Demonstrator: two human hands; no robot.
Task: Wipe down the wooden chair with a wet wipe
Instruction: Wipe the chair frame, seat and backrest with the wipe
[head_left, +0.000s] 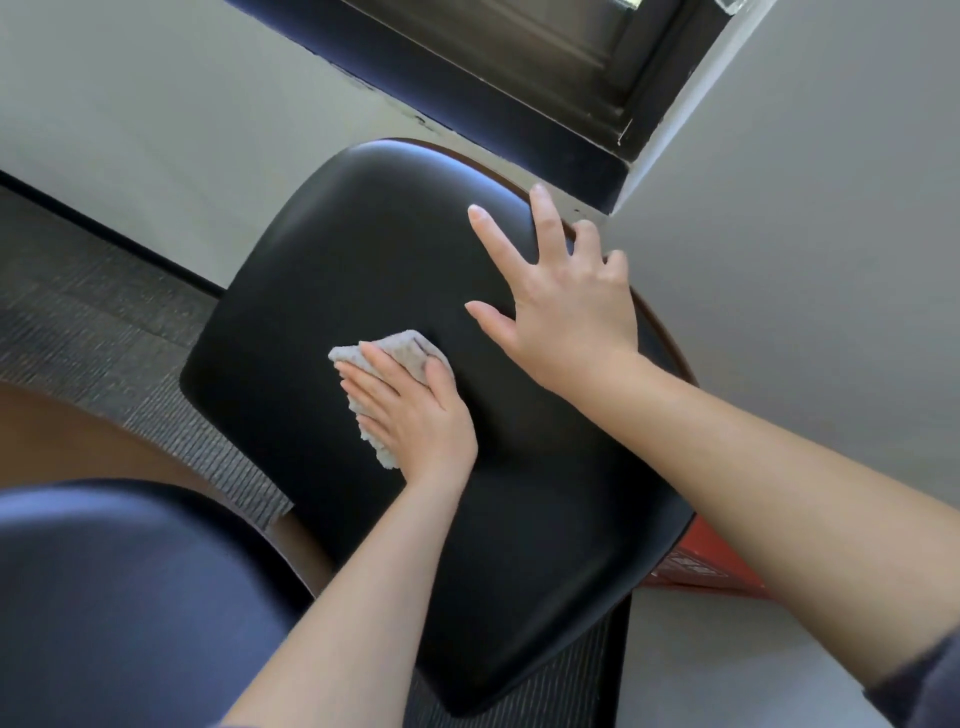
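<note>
As our flat left hand (415, 415) presses the crumpled grey wipe (387, 351) onto the black padded seat (311, 270), our spread right hand (566, 306) steadies it. Neither grips.

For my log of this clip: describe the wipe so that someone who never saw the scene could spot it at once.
Find the large black chair seat filling the middle of the view. Near its centre the left hand presses flat on the wipe, while the right hand rests open farther right. The wipe is the only pale, crumpled thing on the dark seat.
</note>
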